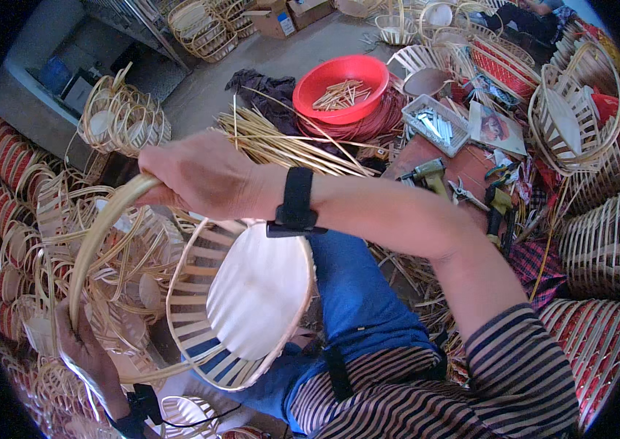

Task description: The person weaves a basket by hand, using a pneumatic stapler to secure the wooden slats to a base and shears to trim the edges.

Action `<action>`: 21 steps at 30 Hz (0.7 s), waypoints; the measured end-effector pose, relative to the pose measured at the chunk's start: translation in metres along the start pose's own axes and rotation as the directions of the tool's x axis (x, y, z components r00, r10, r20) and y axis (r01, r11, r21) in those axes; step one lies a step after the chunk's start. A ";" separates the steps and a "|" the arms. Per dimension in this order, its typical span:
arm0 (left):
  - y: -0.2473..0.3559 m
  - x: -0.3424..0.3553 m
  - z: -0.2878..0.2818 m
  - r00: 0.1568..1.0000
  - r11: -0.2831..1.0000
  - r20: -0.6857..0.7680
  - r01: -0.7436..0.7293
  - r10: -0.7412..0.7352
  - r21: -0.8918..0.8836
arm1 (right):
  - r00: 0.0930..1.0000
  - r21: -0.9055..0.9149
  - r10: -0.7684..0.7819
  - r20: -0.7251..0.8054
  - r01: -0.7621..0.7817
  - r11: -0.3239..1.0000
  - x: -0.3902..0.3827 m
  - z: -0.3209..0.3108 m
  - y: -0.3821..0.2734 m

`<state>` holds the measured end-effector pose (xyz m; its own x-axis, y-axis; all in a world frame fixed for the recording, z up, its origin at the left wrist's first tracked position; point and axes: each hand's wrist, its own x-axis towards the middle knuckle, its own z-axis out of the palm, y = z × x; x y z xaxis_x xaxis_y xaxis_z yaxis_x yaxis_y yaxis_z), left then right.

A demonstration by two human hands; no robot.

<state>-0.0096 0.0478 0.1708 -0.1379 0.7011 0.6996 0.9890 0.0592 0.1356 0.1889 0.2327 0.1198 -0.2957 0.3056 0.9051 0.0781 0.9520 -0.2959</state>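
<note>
My right hand is closed round the upper part of a thick, pale bamboo hoop. Lower down on the left, my left hand grips the same hoop, which bows outward between the two hands. Across my lap rests an oval slatted basket with a pale flat base, tilted so its inside shows. The hoop's lower end curves back toward the basket's rim; whether it is fastened there I cannot tell.
Many baskets pile up at the left. Ahead are a red basin of short sticks, long bamboo strips and a white tray. Pliers and a green power tool lie right of my arm, near stacked baskets.
</note>
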 end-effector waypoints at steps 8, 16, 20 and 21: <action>0.031 -0.023 0.041 0.920 0.976 0.359 -0.202 0.160 0.081 | 0.936 0.118 0.318 0.151 -0.336 0.934 -0.087 0.029 0.019; 0.033 -0.021 0.039 0.931 0.990 0.337 -0.132 0.141 -0.050 | 0.907 0.185 0.421 0.009 -0.415 0.891 -0.121 -0.011 0.035; 0.041 -0.025 0.030 0.935 0.999 0.352 -0.045 0.047 -0.013 | 0.579 -0.376 0.776 -0.248 -0.796 0.474 -0.238 -0.091 0.079; 0.040 -0.026 0.033 0.931 0.999 0.363 -0.029 0.032 -0.014 | 0.514 -0.588 0.802 -0.304 -0.764 0.266 -0.270 -0.114 0.084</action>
<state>0.0351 0.0553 0.1348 -0.0769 0.9129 0.4008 0.9918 0.0287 0.1249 0.3836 0.2319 -0.1142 0.2002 0.9257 0.3208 0.8066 0.0302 -0.5903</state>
